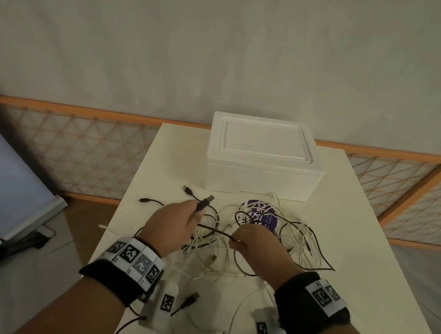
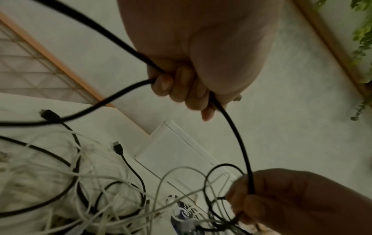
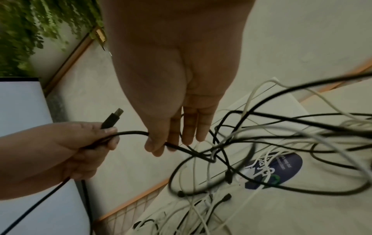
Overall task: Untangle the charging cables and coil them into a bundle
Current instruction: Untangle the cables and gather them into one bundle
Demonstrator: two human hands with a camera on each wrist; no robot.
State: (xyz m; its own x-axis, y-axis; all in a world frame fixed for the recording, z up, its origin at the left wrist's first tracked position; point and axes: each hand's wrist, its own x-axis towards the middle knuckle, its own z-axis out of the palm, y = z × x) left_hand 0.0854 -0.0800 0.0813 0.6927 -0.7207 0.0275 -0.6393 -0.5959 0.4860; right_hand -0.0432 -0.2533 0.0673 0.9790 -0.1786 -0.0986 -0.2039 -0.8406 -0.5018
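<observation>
- The left hand (image 1: 172, 228) is gripping a black cable (image 1: 213, 229) in curled fingers (image 2: 177, 89), its USB plug (image 1: 205, 203) sticking up past the thumb.
- The right hand (image 1: 256, 242) is pinching the same black cable between thumb and fingers (image 3: 173, 136), a short stretch running between the two hands above the surface (image 1: 345, 222).
- A tangle of black and white cables (image 1: 274, 241) is lying on the surface under and beyond both hands, partly over a purple round sticker (image 1: 265, 217).
- A white foam box (image 1: 264, 158) is sitting farther back, lid on.
</observation>
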